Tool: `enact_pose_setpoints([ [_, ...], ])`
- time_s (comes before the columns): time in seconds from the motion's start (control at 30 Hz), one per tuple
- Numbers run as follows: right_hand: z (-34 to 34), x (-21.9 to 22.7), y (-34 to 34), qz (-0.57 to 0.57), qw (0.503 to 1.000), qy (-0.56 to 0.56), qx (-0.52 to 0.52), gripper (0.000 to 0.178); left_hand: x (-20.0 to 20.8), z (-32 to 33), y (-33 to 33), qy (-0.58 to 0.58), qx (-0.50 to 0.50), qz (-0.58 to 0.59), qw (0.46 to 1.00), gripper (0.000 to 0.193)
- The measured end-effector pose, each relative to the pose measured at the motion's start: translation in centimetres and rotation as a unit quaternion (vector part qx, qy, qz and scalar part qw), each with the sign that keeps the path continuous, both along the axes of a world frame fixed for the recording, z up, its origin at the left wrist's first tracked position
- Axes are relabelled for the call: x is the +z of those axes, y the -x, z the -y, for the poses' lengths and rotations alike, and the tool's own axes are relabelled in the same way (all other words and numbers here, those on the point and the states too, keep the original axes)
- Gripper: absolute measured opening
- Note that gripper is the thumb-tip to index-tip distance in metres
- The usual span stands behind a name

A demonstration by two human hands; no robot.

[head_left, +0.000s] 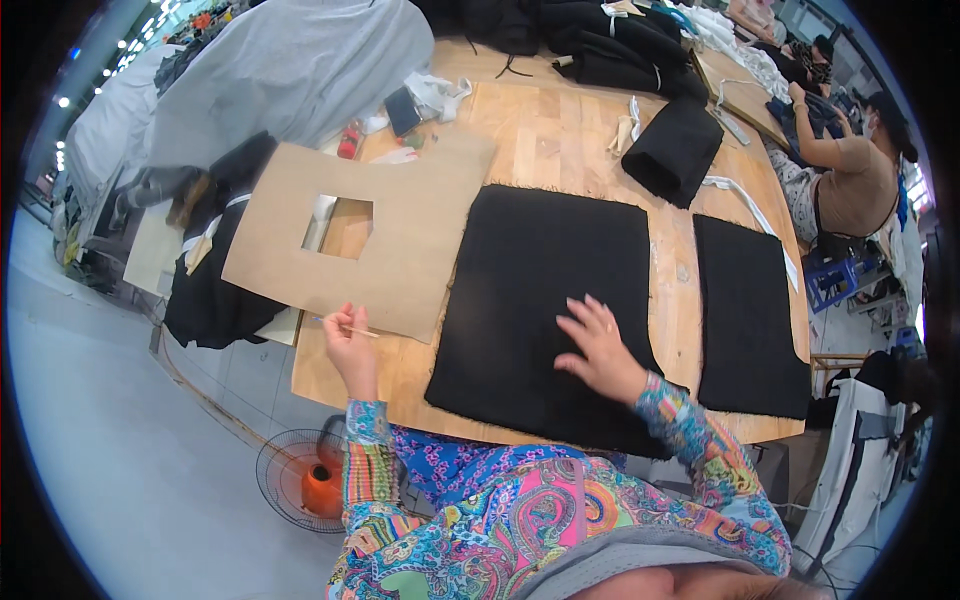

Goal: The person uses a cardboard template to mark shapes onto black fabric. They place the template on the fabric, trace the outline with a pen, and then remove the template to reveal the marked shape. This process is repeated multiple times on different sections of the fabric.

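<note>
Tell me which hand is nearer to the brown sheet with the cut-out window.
Left. The left hand is at the brown sheet's near edge, pinching a thin stick; the right hand is farther right, over the large black cloth.

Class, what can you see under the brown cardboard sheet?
The cut-out in the brown cardboard sheet shows wooden tabletop and a pale strip, too unclear to identify. Anything else underneath is covered.
</note>
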State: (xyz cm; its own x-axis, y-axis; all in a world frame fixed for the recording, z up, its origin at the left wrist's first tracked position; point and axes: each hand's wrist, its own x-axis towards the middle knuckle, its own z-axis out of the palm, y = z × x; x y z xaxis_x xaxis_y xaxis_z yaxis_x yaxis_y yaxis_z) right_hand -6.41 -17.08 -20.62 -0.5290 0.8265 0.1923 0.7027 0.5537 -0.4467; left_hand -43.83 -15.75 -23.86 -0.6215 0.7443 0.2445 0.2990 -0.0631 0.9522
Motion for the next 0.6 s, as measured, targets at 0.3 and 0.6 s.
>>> enact_pose_setpoints([
  [0.3, -25.0, -2.0, 5.3, -0.012, 0.995, 0.09, -0.048, 0.05, -1.4, 2.5, -6.7, 0.078, -0.13, 0.002, 0.988, 0.025],
  [0.6, -32.3, -2.8, 10.2, 0.128, 0.929, 0.336, -0.08, 0.052, -3.2, 3.9, -7.5, 0.082, -0.159, 0.078, 0.981, 0.022],
])
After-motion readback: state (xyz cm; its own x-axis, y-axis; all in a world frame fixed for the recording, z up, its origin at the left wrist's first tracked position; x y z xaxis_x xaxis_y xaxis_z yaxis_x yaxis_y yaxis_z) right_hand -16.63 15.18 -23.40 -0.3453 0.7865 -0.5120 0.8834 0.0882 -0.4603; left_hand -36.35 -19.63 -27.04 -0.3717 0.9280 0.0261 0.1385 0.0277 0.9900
